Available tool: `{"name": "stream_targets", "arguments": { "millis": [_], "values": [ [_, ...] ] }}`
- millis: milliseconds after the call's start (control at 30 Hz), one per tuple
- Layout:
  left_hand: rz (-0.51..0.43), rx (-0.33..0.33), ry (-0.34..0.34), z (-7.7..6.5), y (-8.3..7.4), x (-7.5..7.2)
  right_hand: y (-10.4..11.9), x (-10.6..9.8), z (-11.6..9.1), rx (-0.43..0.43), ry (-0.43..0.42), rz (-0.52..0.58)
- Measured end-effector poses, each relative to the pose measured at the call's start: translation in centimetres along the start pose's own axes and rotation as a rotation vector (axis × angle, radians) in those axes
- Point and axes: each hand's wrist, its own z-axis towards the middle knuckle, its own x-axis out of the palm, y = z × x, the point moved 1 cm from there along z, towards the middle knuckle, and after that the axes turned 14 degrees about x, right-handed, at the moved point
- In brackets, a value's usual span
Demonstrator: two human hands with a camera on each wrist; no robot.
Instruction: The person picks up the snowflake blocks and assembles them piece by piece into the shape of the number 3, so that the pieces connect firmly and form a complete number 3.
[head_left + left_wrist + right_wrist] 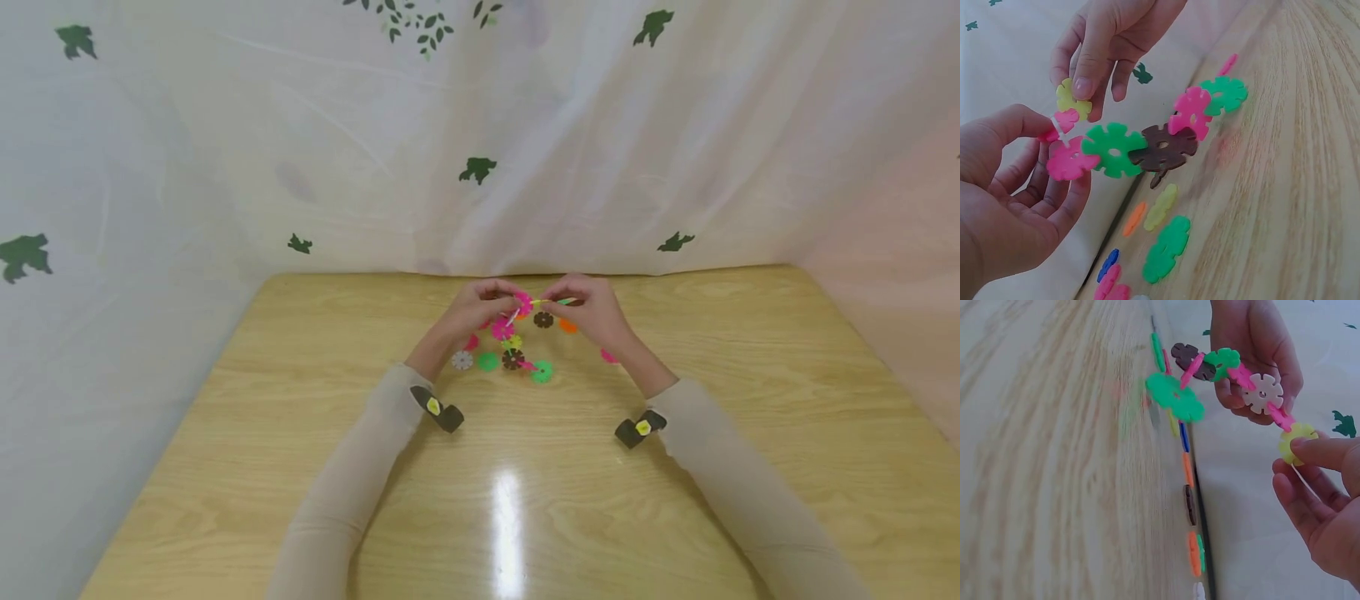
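A chain of notched plastic flower-shaped discs hangs between the two hands over the table. My left hand point(476, 310) pinches the chain near its upper end, at a pink disc point(1065, 122) beside a white disc point(1263, 394). Between the thumb and fingers of my right hand point(594, 310) is a yellow disc point(1296, 444), which meets that pink disc edge to edge. Further along the chain come another pink disc point(1074, 159), a green disc point(1112, 150), a brown disc point(1166, 149), a pink disc point(1191, 112) and a green end disc point(1225, 94).
Loose discs lie on the wooden table point(420, 500) beneath and around the hands, among them a white disc point(462, 360), a brown disc point(543, 320), an orange disc point(567, 326) and a pink disc point(609, 356). A patterned curtain point(360, 167) hangs behind the table's far edge.
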Motion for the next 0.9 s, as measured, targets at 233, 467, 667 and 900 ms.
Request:
{"name": "stream_targets", "arguments": {
  "millis": [233,467,667,900],
  "values": [
    [-0.013,-0.015,0.011,-0.08,-0.44,-0.07,-0.21,-0.04,0.09,-0.051,0.018,0.054],
    [0.034,-0.034,0.017,-0.16,-0.81,-0.27,-0.18,-0.2,-0.01,-0.106,0.012,0.092],
    [0.027,-0.015,-0.027,-0.28,-0.84,0.05,-0.18,0.15,-0.2,-0.13,-0.024,0.078],
    [0.0,0.007,-0.04,-0.39,-0.76,0.51,-0.18,0.58,-0.35,-0.092,-0.016,0.052]
  ]
}}
